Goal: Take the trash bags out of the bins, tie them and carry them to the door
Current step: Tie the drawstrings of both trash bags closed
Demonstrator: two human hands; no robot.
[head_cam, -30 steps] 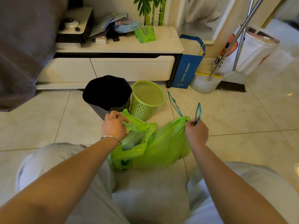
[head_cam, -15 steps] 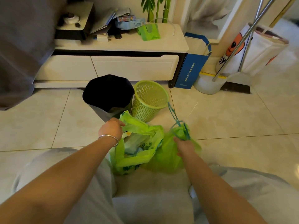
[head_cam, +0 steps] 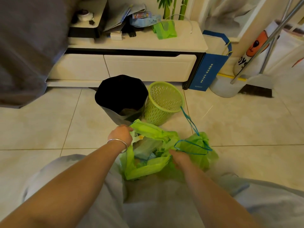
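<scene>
A green trash bag (head_cam: 148, 168) with trash inside sits on the floor between my knees, its mouth open. My left hand (head_cam: 121, 134) grips the bag's far-left rim. My right hand (head_cam: 179, 157) holds the bag's right rim, beside the bunched right corner (head_cam: 199, 145), where a blue drawstring (head_cam: 190, 124) loops out and trails toward the bins. Behind the bag stand a bin lined with a black bag (head_cam: 121, 96) and an unlined green mesh basket (head_cam: 163, 101).
A low white TV cabinet (head_cam: 131, 65) runs along the back. To its right are a blue paper bag (head_cam: 209, 69), a white bucket (head_cam: 225, 86) and a broom with metal poles (head_cam: 263, 46). Grey fabric (head_cam: 31, 46) hangs at left. Tiled floor spreads to both sides.
My right hand has come down and in from holding the drawstring up, now at the bag's right rim. The right corner has bunched and sunk. My left hand has kept its grip.
</scene>
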